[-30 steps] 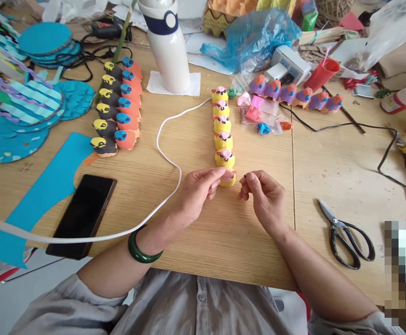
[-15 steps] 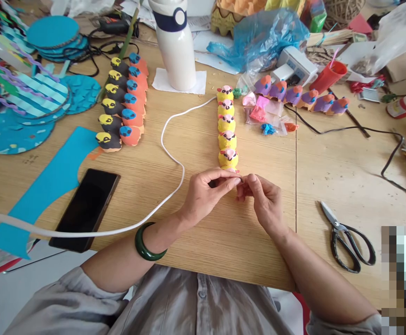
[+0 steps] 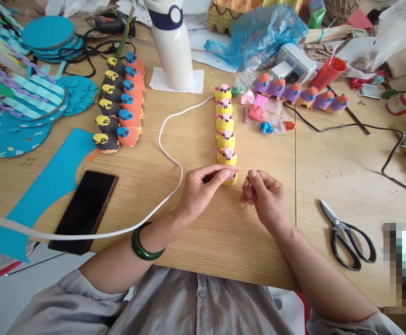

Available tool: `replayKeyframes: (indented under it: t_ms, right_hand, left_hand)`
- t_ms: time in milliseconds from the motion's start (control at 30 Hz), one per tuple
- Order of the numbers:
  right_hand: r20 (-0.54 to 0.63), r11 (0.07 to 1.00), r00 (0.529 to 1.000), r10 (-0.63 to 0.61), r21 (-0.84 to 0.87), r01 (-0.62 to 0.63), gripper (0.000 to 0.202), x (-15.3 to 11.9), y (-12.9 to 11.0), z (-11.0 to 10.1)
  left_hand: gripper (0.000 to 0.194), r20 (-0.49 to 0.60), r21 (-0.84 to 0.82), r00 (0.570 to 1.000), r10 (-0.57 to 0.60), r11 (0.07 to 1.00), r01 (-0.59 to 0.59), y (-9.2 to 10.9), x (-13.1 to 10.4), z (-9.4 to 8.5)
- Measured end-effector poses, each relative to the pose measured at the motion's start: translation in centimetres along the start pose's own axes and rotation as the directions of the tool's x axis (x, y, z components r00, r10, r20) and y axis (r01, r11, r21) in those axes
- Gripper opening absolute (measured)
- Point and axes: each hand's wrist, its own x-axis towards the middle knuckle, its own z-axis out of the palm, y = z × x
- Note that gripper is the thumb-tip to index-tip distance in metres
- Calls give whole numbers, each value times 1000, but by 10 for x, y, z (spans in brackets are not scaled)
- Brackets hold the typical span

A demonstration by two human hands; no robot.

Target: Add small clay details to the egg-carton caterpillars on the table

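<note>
A row of yellow figures with pink faces and dark markings, seemingly an egg-carton strip [image 3: 225, 123], runs away from me down the middle of the table. At its near end my left hand [image 3: 203, 186] is closed, thumb and forefinger at the pink face of the nearest cup, partly covering it. Just right of that cup, apart from it, my right hand [image 3: 264, 195] pinches thumb against forefinger. A tiny dark bit shows at that pinch, too small to name. Small bags of pink modelling clay [image 3: 257, 111] and a blue clay lump [image 3: 267, 127] lie beyond my right hand.
Black and orange painted strips [image 3: 128, 100] stand left; a purple strip [image 3: 294, 91] lies right. A white cable [image 3: 161, 200] crosses near my left arm, over a phone [image 3: 84, 209]. Scissors [image 3: 342, 232] lie right. A white bottle [image 3: 173, 51] stands at the back.
My hands have parted: the right has drawn slightly right, away from the left. The nearest yellow cup now shows more. The whole view has shifted a little.
</note>
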Motion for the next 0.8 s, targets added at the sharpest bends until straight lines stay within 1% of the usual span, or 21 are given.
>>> replayKeyframes:
  t_ms: [67,133,200,367,433,533,600,700,800]
  right_hand:
    - [-4,1000,1000,-10,1,10,35,0,0,0]
    - [-4,1000,1000,-1,1,1,37,1,0,-1]
    - [-7,1000,1000,11,0,-11,40,2,1,-1]
    - [-38,1000,999,-7,-11,7,39,2,2,0]
    - [-23,999,1000,-13,-46,12,42,0,2,1]
    - [-5,993,999,-42,-113,41,45,-2,3,2]
    - [6,989,999,-48,-137,48,45,-4,3,3]
    - [32,989,999,-39,-144,44,47,-5,1,3]
    - [95,988,995,-11,-152,25,49,-6,-1,3]
  left_hand:
    - [25,1,0,1000,-16,1000,16,-1,0,0]
    - [26,5,-3,1000,-26,1000,26,-2,0,0]
    - [26,3,-8,1000,-24,1000,24,-3,1,0]
    - [26,17,23,1000,-11,1000,11,-5,-1,0]
    - [26,60,58,998,29,998,-32,-6,-2,3]
    - [21,103,131,988,115,983,-128,-8,-6,7]
    - [16,100,175,978,185,964,-200,-10,-8,8]
    - [13,85,199,955,283,935,-295,-11,-9,8]
    - [12,64,231,950,306,922,-312,-11,-8,6]
